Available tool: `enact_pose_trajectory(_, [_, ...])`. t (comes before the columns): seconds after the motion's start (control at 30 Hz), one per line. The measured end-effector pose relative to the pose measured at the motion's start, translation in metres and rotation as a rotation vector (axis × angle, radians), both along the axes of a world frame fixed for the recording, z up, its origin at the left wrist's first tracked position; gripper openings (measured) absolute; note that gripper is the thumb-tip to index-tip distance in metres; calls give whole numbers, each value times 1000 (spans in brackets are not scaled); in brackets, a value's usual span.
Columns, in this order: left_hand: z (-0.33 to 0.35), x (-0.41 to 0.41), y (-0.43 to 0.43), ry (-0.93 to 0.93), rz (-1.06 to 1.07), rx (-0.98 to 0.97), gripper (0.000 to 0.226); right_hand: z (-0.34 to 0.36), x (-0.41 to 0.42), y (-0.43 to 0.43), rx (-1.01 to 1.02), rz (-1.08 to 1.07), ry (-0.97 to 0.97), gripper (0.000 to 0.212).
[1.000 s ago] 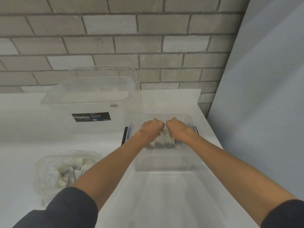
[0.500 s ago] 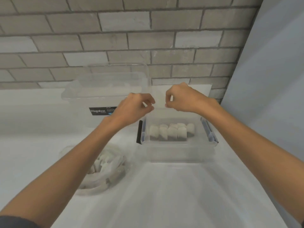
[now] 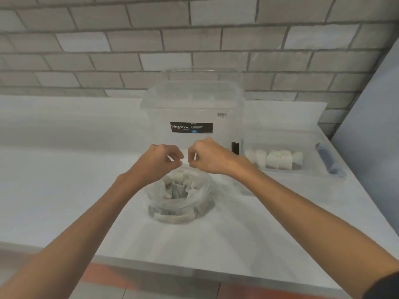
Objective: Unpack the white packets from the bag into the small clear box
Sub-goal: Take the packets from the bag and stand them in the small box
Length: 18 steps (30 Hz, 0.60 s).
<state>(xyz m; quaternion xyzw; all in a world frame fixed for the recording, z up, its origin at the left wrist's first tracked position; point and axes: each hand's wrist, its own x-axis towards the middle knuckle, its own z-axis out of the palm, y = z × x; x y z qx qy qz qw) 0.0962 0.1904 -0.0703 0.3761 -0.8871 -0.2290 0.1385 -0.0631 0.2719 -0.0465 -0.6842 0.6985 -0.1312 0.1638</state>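
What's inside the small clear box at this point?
A row of white packets stands inside the small clear box. Their exact number is unclear through blur, and the box's near wall hazes their bases.

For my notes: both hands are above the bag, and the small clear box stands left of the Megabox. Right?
No. The head view shows the small clear box right of the Megabox, not left. The left hand and right hand are indeed above the bag.

left hand point(image 3: 158, 161): aloft; fingers curled, thumb by forefinger | right hand point(image 3: 210, 157): same pose; just beside the left | forearms: bare; stretched forward, converging
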Motion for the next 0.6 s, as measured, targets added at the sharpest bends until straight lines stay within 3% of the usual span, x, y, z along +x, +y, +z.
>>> enact_pose_trajectory(0.2, [-29,12,-2,-126,-72,4,18,-41,26,-10,153,-10,101,24])
enact_pose_trajectory(0.37, [-39,14,-1,-171,-100,-24,25,-62,34,-15,199,-20,254,47])
enact_pose_trajectory(0.6, [-43,17,-3,-155,-115,-37,27,-73,36,-17,197,-79,252,25])
